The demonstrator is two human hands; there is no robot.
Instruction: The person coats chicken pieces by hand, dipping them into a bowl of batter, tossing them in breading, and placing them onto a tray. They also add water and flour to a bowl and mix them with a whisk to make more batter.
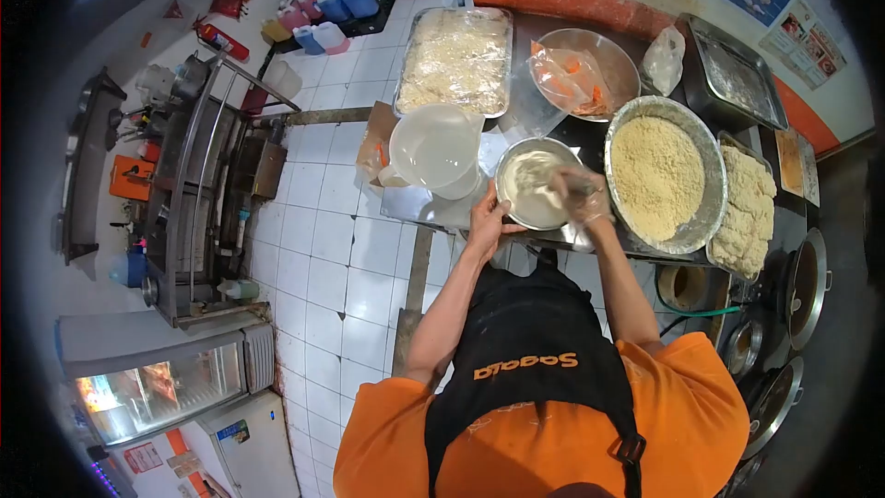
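A metal mixing bowl [503, 186] holding pale, creamy batter stands near the table's front edge. My left hand [488, 219] grips its left rim, thumb on the edge and fingers against the outside. Over the right side of the bowl is my right hand [584, 197], smeared by motion. Whether its fingers hold a tool cannot be made out. Just left of the bowl stands a translucent plastic jug [433, 143]. To the right, close to my right hand, sits a large metal basin [717, 180] filled with pale yellow crumbs or flour.
Behind are a plastic-covered tray of crumb-coated pieces [454, 60] and a steel bowl [622, 55] with a plastic bag and orange pieces. Another coated batch [743, 212] lies right of the basin. Large pans [808, 290] stand at far right; a metal rack [198, 175] is left.
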